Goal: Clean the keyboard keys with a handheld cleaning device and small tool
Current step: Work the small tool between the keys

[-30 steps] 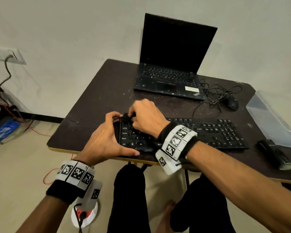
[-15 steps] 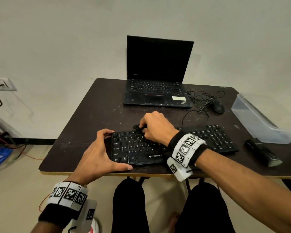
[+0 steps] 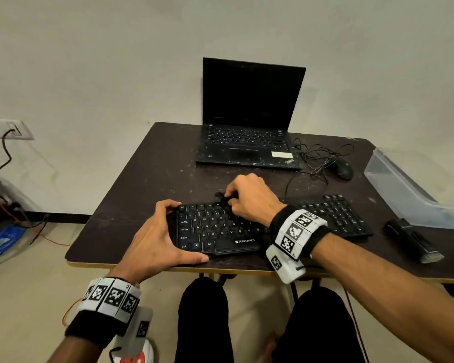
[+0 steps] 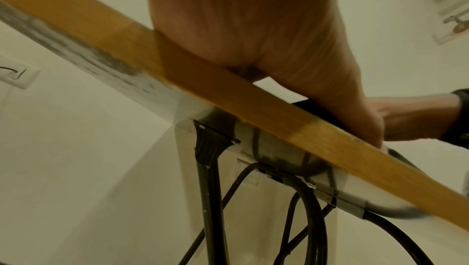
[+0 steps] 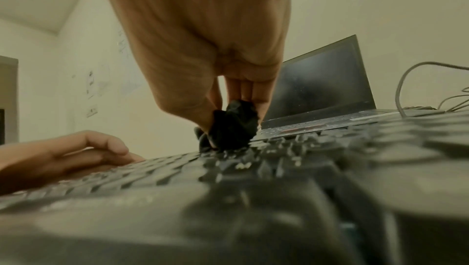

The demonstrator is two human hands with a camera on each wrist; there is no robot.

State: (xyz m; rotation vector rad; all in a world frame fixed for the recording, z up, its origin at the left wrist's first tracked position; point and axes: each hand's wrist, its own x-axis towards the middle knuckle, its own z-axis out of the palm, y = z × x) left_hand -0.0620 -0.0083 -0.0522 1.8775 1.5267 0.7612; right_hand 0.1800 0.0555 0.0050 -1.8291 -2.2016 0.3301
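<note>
Black keyboard (image 3: 222,233) lies flat near the front edge of the dark table (image 3: 147,179), a second run of keys extending right under the forearm. Left hand (image 3: 152,239) brackets its left end, fingers curled over the far corner, thumb laid along the near edge. Right hand (image 3: 249,199) sits over the upper key rows, fingertips pinching a small crumpled black wad (image 5: 232,127) pressed down onto the keys; cloth or putty, cannot tell. Keyboard looks light, rigid and apt to slide, so bracing at the end frame suits it. The wad seems soft, best pinched high. Handheld device (image 3: 410,241) lies well right, untouched.
</note>
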